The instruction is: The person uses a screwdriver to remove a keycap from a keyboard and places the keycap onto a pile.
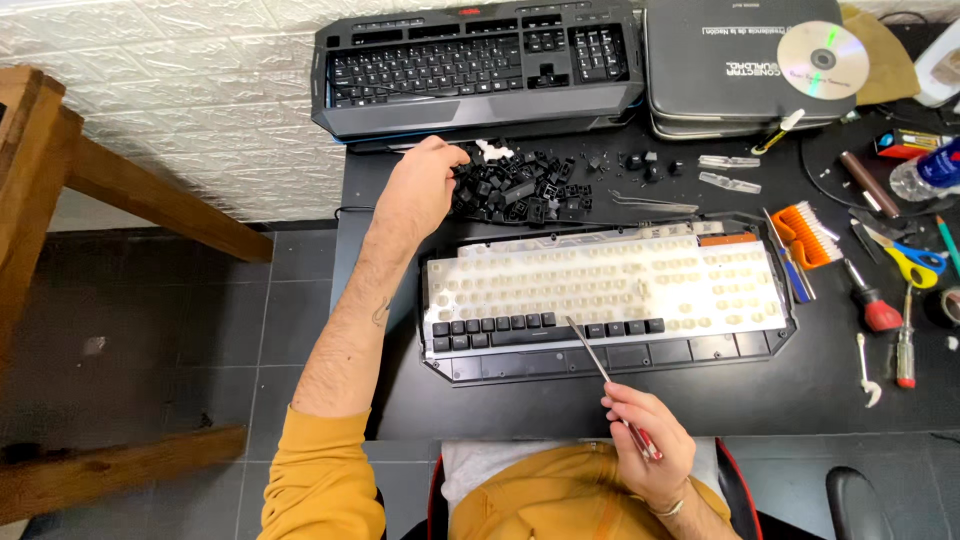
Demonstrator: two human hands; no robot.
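2 bare hands work over a black table [600,405]. Nearest, by the table's front edge, the right hand [650,450] has its fingers [625,400] clenched around the red handle of a thin metal tool [600,365], whose tip rests on the bottom row of a stripped keyboard [605,300]. This keyboard lies flat in the middle of the table; most of its pale membrane is bare, and only 1 row of black keycaps remains along its near edge. Beyond it, toward the back edge, the left hand [425,180] reaches into a loose pile of black keycaps [525,185], fingers curled on some of them; whether it grasps any I cannot tell. Tweezers [655,203] lie just right of the pile. Along the right edge sit an orange brush [805,235], yellow-handled scissors [910,260] and 2 screwdrivers [885,320]. At the back edge a second, complete black keyboard [480,65] leans against the wall, beside a grey case carrying a disc [822,58].
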